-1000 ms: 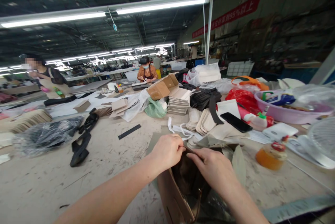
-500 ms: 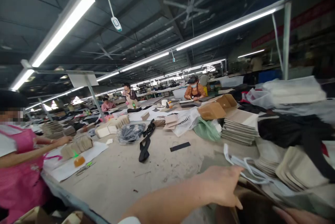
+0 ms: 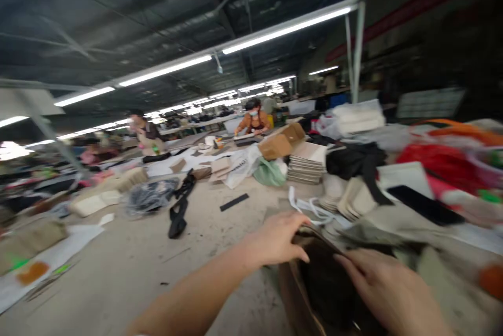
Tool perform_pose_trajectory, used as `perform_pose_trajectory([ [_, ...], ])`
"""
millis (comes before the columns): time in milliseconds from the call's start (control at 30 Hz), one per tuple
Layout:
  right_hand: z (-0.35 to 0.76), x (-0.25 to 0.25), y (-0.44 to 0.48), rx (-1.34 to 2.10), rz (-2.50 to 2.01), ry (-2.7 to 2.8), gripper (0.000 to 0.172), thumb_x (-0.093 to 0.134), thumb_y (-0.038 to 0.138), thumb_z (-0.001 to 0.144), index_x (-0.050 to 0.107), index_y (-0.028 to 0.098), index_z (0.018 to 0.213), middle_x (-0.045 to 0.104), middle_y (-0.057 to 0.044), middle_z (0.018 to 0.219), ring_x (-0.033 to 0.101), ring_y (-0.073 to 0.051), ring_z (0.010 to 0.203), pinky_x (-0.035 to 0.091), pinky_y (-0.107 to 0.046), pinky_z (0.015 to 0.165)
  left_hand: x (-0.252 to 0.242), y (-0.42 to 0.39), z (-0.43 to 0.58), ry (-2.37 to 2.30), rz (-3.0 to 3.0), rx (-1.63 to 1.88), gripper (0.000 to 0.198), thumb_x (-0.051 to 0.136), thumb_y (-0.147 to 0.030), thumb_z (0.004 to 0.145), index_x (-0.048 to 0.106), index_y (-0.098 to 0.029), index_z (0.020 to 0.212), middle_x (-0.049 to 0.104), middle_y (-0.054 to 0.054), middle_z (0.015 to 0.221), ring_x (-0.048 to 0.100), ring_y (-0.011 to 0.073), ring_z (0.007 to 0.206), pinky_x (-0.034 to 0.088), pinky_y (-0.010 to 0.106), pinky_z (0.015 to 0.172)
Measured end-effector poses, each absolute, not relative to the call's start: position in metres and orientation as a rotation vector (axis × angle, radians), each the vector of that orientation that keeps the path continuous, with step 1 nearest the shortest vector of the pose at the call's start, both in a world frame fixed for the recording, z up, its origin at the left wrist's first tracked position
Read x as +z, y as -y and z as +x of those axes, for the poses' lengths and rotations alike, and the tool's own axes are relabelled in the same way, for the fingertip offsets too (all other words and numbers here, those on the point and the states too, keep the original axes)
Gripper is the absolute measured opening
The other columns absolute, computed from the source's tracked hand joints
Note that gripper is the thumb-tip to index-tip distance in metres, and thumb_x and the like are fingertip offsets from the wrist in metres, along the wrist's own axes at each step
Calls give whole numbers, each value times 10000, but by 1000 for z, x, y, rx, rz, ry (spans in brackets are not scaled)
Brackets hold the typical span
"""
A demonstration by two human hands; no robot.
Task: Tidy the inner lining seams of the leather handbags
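Observation:
At the front of the table, a dark brown fabric bag [image 3: 326,283] stands with its mouth spread open toward me. My left hand [image 3: 281,241] grips the far left of its rim, thumb bent over the inside and fingers behind the edge. Along the right side of the opening, my right hand [image 3: 387,278] pinches the rim, its fingers partly hidden and blurred. White straps [image 3: 310,207] lie just beyond my left hand. Beside them is a stack of beige rounded panels [image 3: 356,197].
A dark strip [image 3: 234,202] and a black strap [image 3: 178,215] lie on the table [image 3: 188,273]. Farther back are stacked grey sheets [image 3: 306,163], a cardboard box [image 3: 281,142] and a green bag [image 3: 270,171]. A black phone-like slab [image 3: 424,205] lies to the right. A person in orange [image 3: 253,118] works across the table.
My view has swung right, so the nearby person in pink is out of sight and the right-hand clutter shows. Both hands and more of the bag's open mouth have come into view.

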State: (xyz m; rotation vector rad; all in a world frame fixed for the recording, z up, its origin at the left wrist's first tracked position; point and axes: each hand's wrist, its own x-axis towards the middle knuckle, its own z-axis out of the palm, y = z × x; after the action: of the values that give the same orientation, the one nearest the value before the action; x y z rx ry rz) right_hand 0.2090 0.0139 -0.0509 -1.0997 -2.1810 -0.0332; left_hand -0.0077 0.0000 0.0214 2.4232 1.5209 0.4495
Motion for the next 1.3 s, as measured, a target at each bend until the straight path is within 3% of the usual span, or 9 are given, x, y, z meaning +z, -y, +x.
perform_pose_trajectory([
  [167, 211, -30, -5, -15, -1341, 2319, 283, 508, 266, 896, 632, 223, 645, 656, -11, 648, 617, -176, 648, 379, -288, 614, 8, -10, -9, -1492, 2311, 632, 252, 736, -199, 681, 613, -219, 900, 607, 27, 1130, 595, 188, 971, 438, 301, 866],
  [433, 210, -29, -6, 54, -1394, 2313, 270, 540, 291, 894, 629, 226, 646, 649, 1, 651, 601, -171, 654, 350, -291, 619, 1, -22, -3, -1432, 2329, 654, 35, 658, -171, 763, 634, -197, 760, 655, -3, 890, 606, 145, 845, 442, 241, 782],
  [600, 211, -28, -6, 70, -1408, 2289, 282, 546, 297, 892, 624, 225, 631, 648, 8, 634, 605, -168, 645, 343, -289, 609, 0, -28, 3, -1530, 2366, 649, 89, 626, -202, 791, 619, -188, 704, 650, -13, 769, 598, 139, 744, 437, 238, 710],
  [900, 213, -26, -4, 118, -1420, 2277, 274, 543, 377, 881, 644, 246, 663, 671, 10, 660, 626, -162, 634, 358, -272, 565, -8, -27, 9, -1736, 2405, 620, 108, 611, -245, 796, 601, -205, 697, 653, -16, 758, 606, 147, 723, 427, 247, 675],
  [1000, 217, -21, -3, 187, -1407, 2271, 208, 616, 472, 804, 670, 274, 772, 680, 24, 684, 638, -165, 629, 369, -259, 531, -8, -26, 10, -1753, 2403, 601, 104, 608, -252, 799, 612, -212, 704, 660, -18, 753, 606, 145, 713, 422, 247, 664],
  [1100, 217, -18, -3, 278, -1368, 2290, 270, 651, 535, 753, 678, 323, 918, 701, 35, 749, 661, -176, 681, 409, -250, 552, -8, -24, 11, -1762, 2409, 593, 107, 601, -267, 808, 623, -213, 718, 665, -10, 764, 607, 148, 724, 418, 247, 663],
  [1300, 203, -19, -8, 91, -1420, 2279, 211, 577, 466, 847, 690, 303, 917, 727, 1, 840, 673, -192, 709, 428, -274, 571, -8, -24, 13, -1768, 2411, 591, 109, 588, -274, 819, 623, -208, 739, 663, -3, 775, 609, 156, 733, 418, 250, 650],
])
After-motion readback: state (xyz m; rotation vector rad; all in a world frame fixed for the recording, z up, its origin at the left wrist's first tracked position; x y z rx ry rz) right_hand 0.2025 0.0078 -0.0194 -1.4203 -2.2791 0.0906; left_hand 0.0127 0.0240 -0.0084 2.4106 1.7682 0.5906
